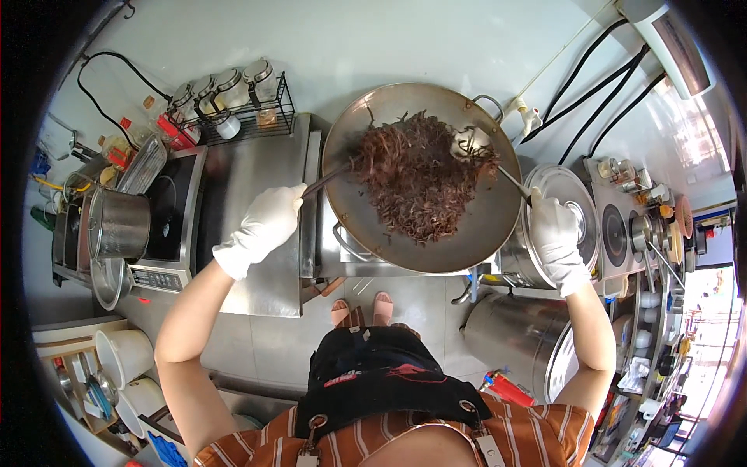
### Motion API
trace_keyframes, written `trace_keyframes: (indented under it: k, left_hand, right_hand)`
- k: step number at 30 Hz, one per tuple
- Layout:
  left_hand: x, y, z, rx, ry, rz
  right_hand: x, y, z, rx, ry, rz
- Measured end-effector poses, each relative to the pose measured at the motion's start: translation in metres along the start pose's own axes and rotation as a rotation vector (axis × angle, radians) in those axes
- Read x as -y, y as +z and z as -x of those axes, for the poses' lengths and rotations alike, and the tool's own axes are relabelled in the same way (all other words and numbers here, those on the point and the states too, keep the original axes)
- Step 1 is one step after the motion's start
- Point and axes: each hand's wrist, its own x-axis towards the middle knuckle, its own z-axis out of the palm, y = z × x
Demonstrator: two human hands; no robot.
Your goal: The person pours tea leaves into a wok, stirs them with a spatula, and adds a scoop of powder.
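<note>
A large metal wok (420,257) stands in front of me, heaped with dark brown shredded food (420,175). My left hand (271,213), in a white glove, grips the handle of a utensil (327,180) whose far end is buried in the shreds. White-gloved too, my right hand (554,225) holds the dark handle of a metal ladle (470,142). The ladle's bowl rests at the heap's upper right, with some shreds over it. Both hands are outside the wok's rim, one on each side.
Left of the wok lies a steel counter (251,257), with a wire rack (280,119) of jars behind it. A steel pot (119,225) stands beside an induction cooktop (166,204). A lidded pot (560,175) adjoins the wok's right side. Below it is a large steel drum (513,333).
</note>
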Motion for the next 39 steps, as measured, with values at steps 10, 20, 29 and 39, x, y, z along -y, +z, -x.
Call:
trace_keyframes:
  k: [10, 20, 29, 39]
  left_hand:
    - [-0.019, 0.072, -0.093, 0.158, -0.013, -0.017]
    - [0.004, 0.016, -0.004, 0.033, 0.155, 0.088]
    - [-0.005, -0.015, -0.032, 0.348, 0.065, -0.359]
    - [-0.017, 0.073, -0.027, 0.038, -0.106, 0.225]
  right_hand:
    - [0.062, 0.09, -0.041, 0.328, 0.126, -0.374]
    - [-0.007, -0.024, -0.001, 0.209, -0.016, -0.055]
    - [0.015, -0.003, -0.029, 0.652, -0.053, -0.198]
    - [0.057, 0.064, 0.022, 0.123, 0.263, -0.458]
